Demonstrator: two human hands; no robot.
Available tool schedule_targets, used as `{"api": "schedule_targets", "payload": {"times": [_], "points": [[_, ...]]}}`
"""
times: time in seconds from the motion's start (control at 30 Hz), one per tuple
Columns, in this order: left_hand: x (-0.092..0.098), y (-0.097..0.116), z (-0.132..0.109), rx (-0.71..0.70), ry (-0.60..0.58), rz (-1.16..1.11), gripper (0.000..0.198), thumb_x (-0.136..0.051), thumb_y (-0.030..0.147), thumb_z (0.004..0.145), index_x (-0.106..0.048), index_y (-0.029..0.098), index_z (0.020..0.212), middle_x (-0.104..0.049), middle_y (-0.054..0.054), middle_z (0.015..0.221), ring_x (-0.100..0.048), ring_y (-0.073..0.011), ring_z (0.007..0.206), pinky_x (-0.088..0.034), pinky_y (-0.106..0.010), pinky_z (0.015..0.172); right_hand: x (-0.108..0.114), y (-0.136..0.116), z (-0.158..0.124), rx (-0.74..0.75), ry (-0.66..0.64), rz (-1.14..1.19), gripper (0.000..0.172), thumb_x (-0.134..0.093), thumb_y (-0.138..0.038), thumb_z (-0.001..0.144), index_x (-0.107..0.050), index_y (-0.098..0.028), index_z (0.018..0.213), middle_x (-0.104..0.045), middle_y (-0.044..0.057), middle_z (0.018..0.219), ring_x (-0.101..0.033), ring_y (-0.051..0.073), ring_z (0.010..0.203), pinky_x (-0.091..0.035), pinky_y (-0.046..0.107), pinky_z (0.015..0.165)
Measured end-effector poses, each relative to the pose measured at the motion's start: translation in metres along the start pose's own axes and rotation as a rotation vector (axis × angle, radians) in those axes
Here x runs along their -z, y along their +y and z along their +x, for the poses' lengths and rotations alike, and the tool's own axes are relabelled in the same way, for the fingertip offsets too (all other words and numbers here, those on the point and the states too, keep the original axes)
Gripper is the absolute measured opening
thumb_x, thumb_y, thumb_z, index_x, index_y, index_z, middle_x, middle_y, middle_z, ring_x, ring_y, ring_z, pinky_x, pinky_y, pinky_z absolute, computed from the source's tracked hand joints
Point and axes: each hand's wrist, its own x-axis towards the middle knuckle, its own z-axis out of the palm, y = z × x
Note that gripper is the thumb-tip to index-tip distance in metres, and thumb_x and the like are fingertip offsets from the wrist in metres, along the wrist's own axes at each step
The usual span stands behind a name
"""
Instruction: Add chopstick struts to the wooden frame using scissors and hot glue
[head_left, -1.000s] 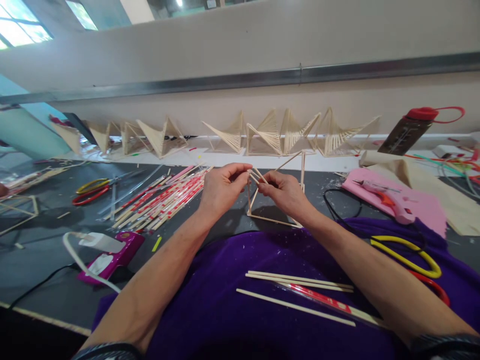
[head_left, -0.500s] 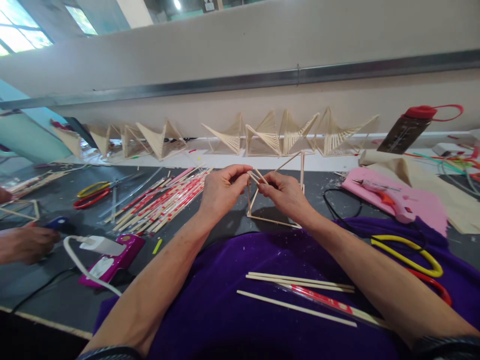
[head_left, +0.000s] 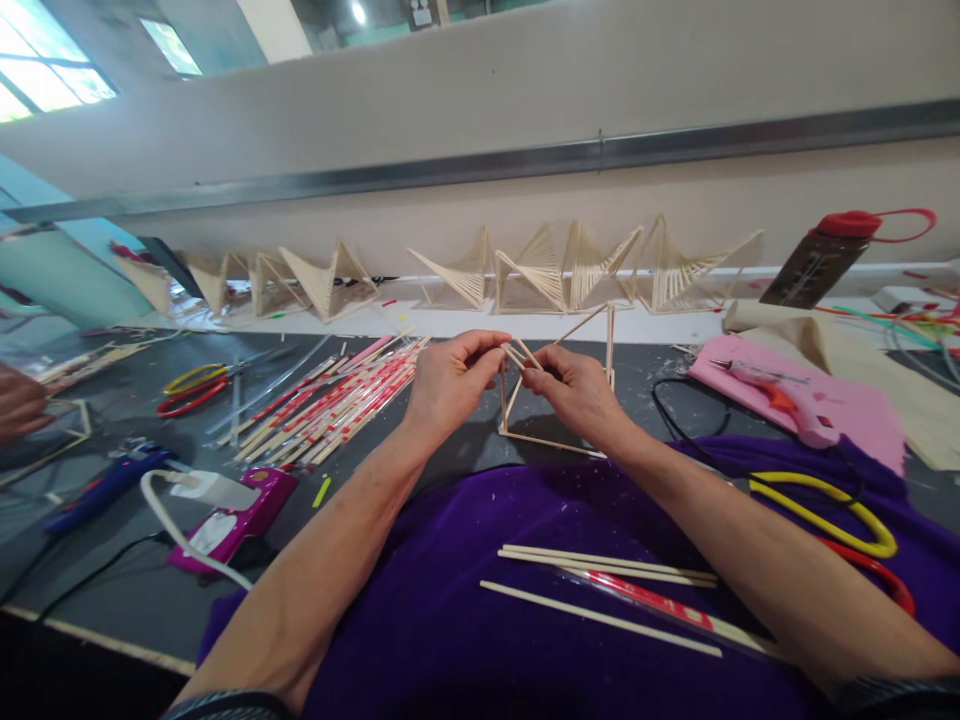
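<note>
Both hands meet over an open frame of thin wooden sticks [head_left: 551, 442] that stands on the dark table. My left hand [head_left: 456, 385] pinches the frame's upper corner between thumb and fingertips. Close beside it, my right hand [head_left: 574, 388] is closed on wooden sticks that meet at this corner; the fingers partly cover the joint. Across the purple cloth on my lap lie several loose sticks [head_left: 600, 619] and a red-printed clear sleeve [head_left: 649, 600] with sticks in it.
Several finished twisted stick models [head_left: 690, 265] line the back ledge. Left lie wrapped sticks [head_left: 337, 400], scissors [head_left: 193, 390], a magenta power strip [head_left: 232, 520] and a blue corded tool [head_left: 112, 488]. Right are a pink glue gun [head_left: 780, 395], a bottle [head_left: 821, 260] and yellow-red handles [head_left: 832, 520]. A co-worker's hand [head_left: 19, 400] is far left.
The co-worker's hand has left the blue corded tool, which now lies on the table. My hands keep almost the same hold at the corner; the view has shifted slightly.
</note>
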Motion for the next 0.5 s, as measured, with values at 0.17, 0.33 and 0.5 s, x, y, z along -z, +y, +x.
{"api": "schedule_targets", "payload": {"times": [0.17,0.33,0.5], "points": [[0.0005,-0.0007,0.0007,0.004,-0.002,-0.015,0.03,-0.059,0.035,0.079,-0.069,0.016,0.1,-0.071,-0.005,0.084,-0.066,-0.0151,0.074,-0.055,-0.021,0.057,0.0005,0.0003,0.0003,0.008,0.005,-0.007,0.015,-0.054,-0.026,0.082,-0.065,-0.017,0.084,-0.064,0.0,0.069,-0.055,0.012,0.064,-0.035,0.023,0.059],[0.0014,-0.0011,0.0005,0.008,-0.018,-0.029,0.031,-0.059,0.034,0.079,-0.069,0.016,0.102,-0.072,-0.006,0.087,-0.066,-0.0158,0.076,-0.055,-0.022,0.057,0.0008,-0.0002,-0.0013,0.017,0.011,-0.005,0.016,-0.053,-0.026,0.082,-0.066,-0.017,0.085,-0.064,0.001,0.07,-0.054,0.013,0.064,-0.035,0.023,0.059],[0.0014,-0.0024,0.0003,0.005,-0.023,-0.041,0.031,-0.059,0.035,0.079,-0.068,0.017,0.103,-0.072,-0.006,0.091,-0.067,-0.0162,0.078,-0.055,-0.023,0.059,-0.0014,0.0015,-0.0022,0.01,0.017,0.017,0.016,-0.053,-0.028,0.082,-0.065,-0.017,0.084,-0.064,0.0,0.07,-0.054,0.012,0.064,-0.036,0.023,0.06]]}}
